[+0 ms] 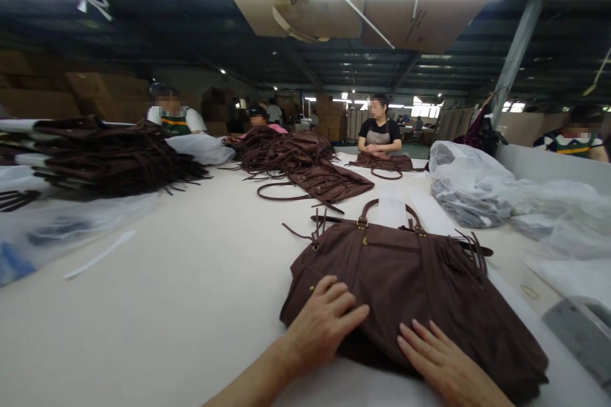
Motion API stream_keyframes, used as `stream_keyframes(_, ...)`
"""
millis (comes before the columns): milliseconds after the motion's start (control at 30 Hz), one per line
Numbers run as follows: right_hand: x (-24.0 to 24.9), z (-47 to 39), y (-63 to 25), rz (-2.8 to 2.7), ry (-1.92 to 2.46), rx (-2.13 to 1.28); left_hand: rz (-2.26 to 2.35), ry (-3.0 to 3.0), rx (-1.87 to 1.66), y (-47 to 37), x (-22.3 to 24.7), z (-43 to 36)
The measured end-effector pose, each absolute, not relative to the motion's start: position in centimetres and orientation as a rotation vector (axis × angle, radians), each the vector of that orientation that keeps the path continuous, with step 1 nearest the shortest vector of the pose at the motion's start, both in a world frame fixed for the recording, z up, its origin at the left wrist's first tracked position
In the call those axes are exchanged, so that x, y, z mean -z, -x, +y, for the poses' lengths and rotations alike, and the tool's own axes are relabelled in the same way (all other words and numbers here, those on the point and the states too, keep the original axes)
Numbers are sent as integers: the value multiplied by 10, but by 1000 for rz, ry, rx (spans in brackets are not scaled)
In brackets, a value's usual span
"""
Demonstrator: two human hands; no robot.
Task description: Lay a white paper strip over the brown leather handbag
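A dark brown handbag [396, 280] lies flat on the white table [191, 292], its two curved handles pointing away from me. A zipped pocket, brass-coloured fittings and thin tassels show on it. My left hand [324, 318] rests on the lower left part of the bag, thumb and fingers apart. On the bag's near edge, to the right, lies my right hand [442, 356] with its fingers stretched out flat. Neither hand is wrapped round anything. White sheet material [432, 213] shows under and behind the bag.
Stacked brown bags [114, 159] stand at the left, beside clear plastic [90, 222]. More bags [286, 152] are heaped at the far middle. Plastic-wrapped bundles [470, 184] lie at the right. A white strip [100, 254] is on the table. A co-worker [379, 127] stands across it.
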State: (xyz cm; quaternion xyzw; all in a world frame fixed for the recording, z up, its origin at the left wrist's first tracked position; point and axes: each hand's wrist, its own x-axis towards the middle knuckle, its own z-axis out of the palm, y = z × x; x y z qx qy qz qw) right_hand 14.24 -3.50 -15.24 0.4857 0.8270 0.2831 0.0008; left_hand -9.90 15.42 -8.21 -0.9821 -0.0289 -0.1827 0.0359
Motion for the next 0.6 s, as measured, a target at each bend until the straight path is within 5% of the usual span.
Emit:
stream_keyframes(267, 154, -40, -147, 2734, -1843, -181, -613, 3477, 259, 147, 33, 196)
stream_keyframes(433, 165, -39, -154, 2788, -1798, -116, -956, 3412, 607, 140, 57, 189)
stream_keyframes(600, 181, -39, -158, 2819, -1791, -256, -746, 3446, 773, 144, 85, 202)
